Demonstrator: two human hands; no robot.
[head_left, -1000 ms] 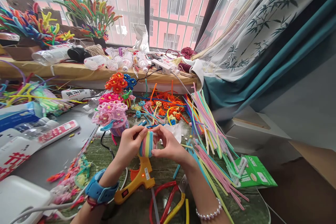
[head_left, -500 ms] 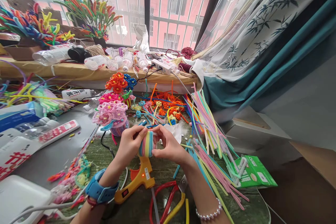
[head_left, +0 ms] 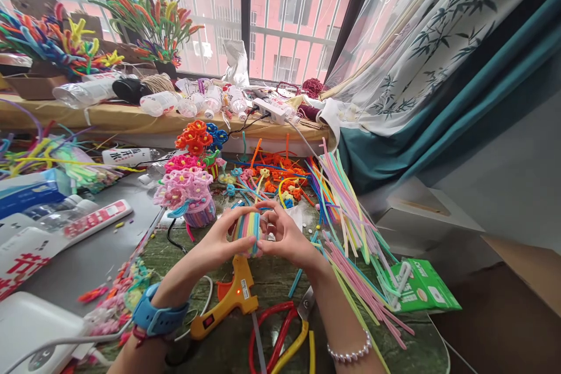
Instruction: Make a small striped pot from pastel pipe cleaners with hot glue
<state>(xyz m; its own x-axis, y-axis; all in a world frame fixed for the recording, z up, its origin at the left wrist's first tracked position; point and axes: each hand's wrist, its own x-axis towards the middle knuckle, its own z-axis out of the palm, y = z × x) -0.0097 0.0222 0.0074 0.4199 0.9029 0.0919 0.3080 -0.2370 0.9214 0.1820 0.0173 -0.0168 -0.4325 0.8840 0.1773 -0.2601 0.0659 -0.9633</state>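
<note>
Between my two hands is a small cup-like piece wrapped in pastel-striped pipe cleaners (head_left: 248, 228), in pink, yellow and blue. My left hand (head_left: 219, 239) grips its left side, thumb across the front and fingers over the top. From the right, my right hand (head_left: 289, 239) holds the clear end, fingers curled above and thumb at the lower edge. A yellow hot glue gun (head_left: 240, 295) with a lit red light lies just below the piece. Beside the gun, toward my right forearm, are scissors (head_left: 289, 336) with red and yellow handles.
Pipe-cleaner flowers in a wrapped pot (head_left: 200, 213) stand behind my left hand. Loose pipe cleaners (head_left: 350, 280) and a green packet (head_left: 427, 286) lie to the right. Orange flower pieces (head_left: 280, 172) are at the back. Plastic bottles (head_left: 158, 104) line the windowsill.
The striped piece has turned slightly and moved a little upward. My left hand has shifted its grip, its thumb now lower across the front. The right hand's fingers have curled more around the end.
</note>
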